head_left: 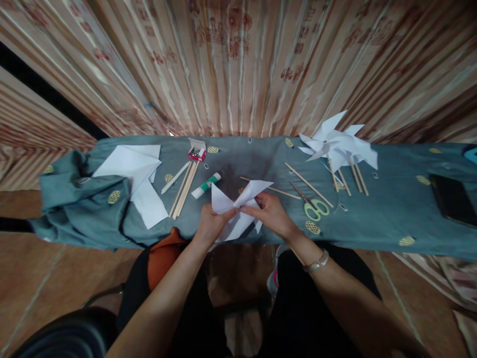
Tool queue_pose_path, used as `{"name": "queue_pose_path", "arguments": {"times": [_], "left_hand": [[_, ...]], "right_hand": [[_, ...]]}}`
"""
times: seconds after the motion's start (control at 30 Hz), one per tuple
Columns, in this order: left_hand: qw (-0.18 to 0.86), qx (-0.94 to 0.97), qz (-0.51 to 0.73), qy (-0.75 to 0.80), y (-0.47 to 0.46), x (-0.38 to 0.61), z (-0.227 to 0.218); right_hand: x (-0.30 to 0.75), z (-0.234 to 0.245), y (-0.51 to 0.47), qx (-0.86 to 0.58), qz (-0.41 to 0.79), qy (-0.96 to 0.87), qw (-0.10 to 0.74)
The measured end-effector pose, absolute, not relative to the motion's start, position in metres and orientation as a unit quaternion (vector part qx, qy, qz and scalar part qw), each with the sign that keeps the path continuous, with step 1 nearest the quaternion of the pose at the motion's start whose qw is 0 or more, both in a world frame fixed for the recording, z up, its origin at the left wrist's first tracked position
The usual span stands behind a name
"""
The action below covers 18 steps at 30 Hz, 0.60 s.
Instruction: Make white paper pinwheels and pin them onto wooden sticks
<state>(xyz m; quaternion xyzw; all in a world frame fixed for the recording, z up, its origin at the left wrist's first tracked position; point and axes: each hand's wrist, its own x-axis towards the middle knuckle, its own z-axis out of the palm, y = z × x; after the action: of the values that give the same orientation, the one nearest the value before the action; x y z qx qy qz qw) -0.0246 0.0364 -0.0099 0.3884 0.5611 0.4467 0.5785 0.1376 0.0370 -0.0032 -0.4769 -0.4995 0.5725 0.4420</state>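
Note:
My left hand (211, 222) and my right hand (271, 214) both pinch a folded white paper piece (238, 199) with pointed flaps, held just above the near edge of a table covered in grey-blue cloth (383, 209). The fingertips of both hands meet at the paper's middle. A glue stick (205, 185) with a green band lies just beyond my left hand. Green-handled scissors (315, 206) lie to the right of my right hand. A thin wooden stick (278, 189) lies behind the paper.
Finished white paper pinwheels on sticks (337, 146) lie at the back right. White paper sheets (134, 171) sit on the left, beside several wooden sticks (184, 188) and a small open box of pins (197, 150). A dark phone (452, 200) lies far right. A pleated curtain hangs behind.

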Motion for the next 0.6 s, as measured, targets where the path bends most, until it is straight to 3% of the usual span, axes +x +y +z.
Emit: {"name": "queue_pose_path", "arguments": {"times": [0.6], "left_hand": [[0.582,0.384,0.458,0.551,0.0374,-0.0258,-0.0079]], "right_hand": [[0.1342,-0.0059,0.0371,-0.493,0.565,-0.486,0.449]]}}
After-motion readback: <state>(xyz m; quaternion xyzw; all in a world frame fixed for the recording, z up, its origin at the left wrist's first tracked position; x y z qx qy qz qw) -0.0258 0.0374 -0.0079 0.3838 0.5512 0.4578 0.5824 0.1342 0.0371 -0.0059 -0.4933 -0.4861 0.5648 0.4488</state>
